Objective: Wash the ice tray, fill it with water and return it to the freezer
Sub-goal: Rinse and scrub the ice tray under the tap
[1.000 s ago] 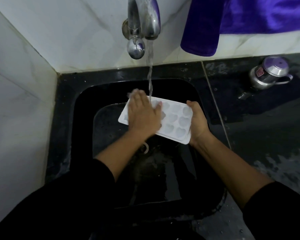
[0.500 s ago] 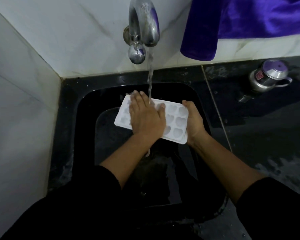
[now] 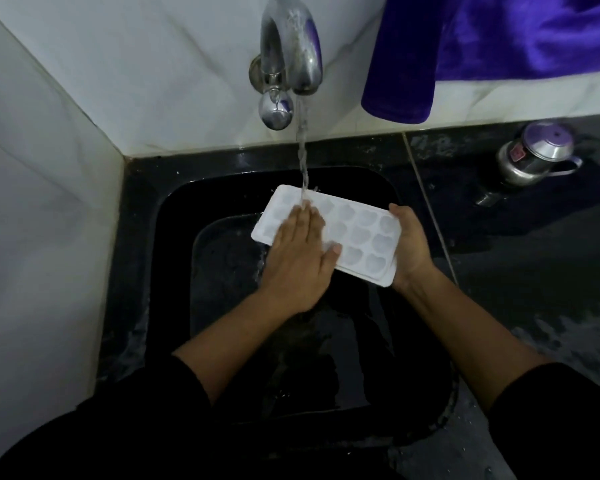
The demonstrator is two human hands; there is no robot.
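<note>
Left hand (image 3: 298,261) lies flat, fingers straight, pressing on the white ice tray (image 3: 364,233). Right hand (image 3: 409,247) curls round the tray's right end, holding it over the black sink (image 3: 174,289). Beyond, the tap (image 3: 288,64) runs, its stream landing at the left fingertips.

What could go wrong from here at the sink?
The right hand grips the tray only at its right end while the left hand lies flat on it; the wet tray might slip into the sink. The stream lands near the tray's far edge and may splash onto the counter.
</note>
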